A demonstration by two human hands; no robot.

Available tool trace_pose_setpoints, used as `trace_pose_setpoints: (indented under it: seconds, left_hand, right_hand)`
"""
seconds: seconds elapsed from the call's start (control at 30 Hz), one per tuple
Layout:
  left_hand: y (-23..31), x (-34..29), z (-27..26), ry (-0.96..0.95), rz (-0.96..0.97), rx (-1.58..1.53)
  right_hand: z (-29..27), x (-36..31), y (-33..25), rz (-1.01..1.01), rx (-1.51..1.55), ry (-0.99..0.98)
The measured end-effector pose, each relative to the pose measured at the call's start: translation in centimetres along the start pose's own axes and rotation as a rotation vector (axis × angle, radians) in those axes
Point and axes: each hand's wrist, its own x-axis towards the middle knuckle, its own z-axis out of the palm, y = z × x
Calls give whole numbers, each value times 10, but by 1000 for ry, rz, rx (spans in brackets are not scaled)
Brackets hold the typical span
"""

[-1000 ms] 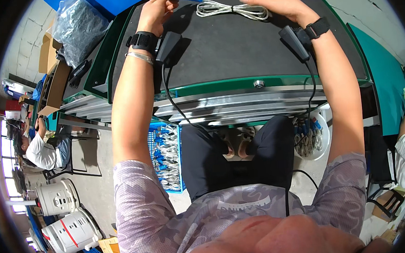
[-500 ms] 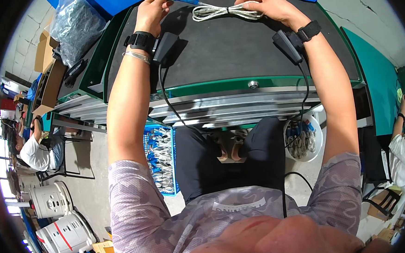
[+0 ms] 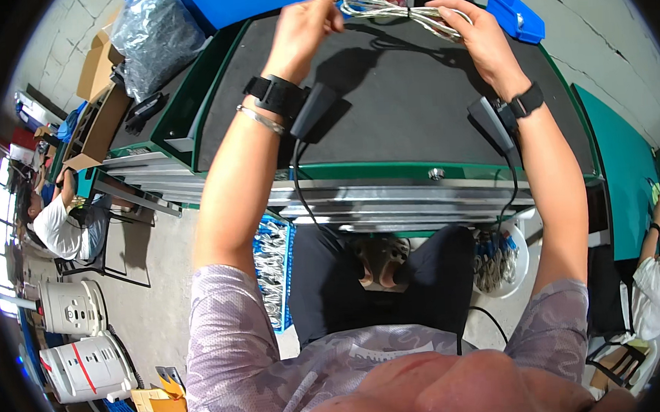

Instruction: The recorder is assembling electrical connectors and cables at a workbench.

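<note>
Right-hand fingers [image 3: 460,6] pinch a bundled silvery-white cable [image 3: 392,9] near one o'clock over the black-topped green bench [image 3: 407,110]; left-hand fingers [image 3: 323,2] curl near twelve, their hold unclear.

Bright, w/ hard shadows on dk mat [image 3: 415,121], blown-out window [image 3: 3,265] far L, edges fisheye-bent, blk rim.

From where I stand, the cable [image 3: 391,11] is pale silvery white, wound into long, slim loops and cinched near the middle by a dark tie [image 3: 409,13]. It's held up over the dark surface [image 3: 392,111], slanting nearer toward its right end, pinched in the right grip [image 3: 484,36].
</note>
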Motion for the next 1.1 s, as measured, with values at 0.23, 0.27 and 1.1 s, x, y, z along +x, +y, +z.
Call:
trace_pose_setpoints:
  seconds: [0.23,0.27,1.1]
  left_hand:
    - [-3,-4,15,-73,-205,-117]
    - [-5,-3,13,-74,-208,-117]
    - [10,-8,22,-315,-65,-357]
  right_hand:
    - [16,-7,-25,-457,-259,-95]
    - [18,-8,-27,-454,-258,-95]
    - [48,-24,-18,294,359,-521]
